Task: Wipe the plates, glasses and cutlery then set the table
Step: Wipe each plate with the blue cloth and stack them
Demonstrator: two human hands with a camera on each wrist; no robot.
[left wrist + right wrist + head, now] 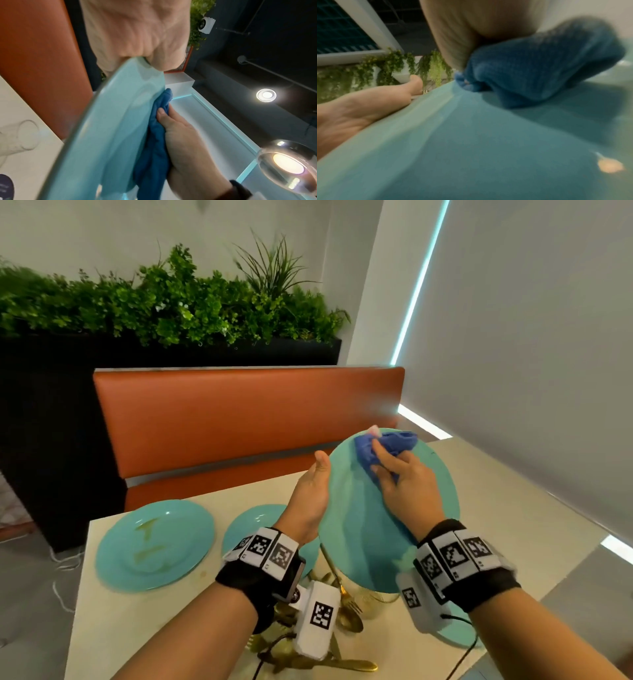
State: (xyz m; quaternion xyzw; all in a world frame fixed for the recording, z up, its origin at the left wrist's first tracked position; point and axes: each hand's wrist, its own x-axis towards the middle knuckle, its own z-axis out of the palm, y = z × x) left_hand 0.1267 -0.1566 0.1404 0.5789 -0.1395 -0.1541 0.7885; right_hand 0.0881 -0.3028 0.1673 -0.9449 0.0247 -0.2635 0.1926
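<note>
While left hand tilts round glossy plate, right hand bunches cloth.

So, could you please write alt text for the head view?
A left hand holds a tilted teal plate above a table while the right hand wipes it with a blue cloth. Two more plates and gold cutlery lie below.

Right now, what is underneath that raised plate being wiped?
Under the raised plate lie gold cutlery and a clear glass on the table. A second turquoise plate peeks out at its lower edge. The rest is covered.
</note>
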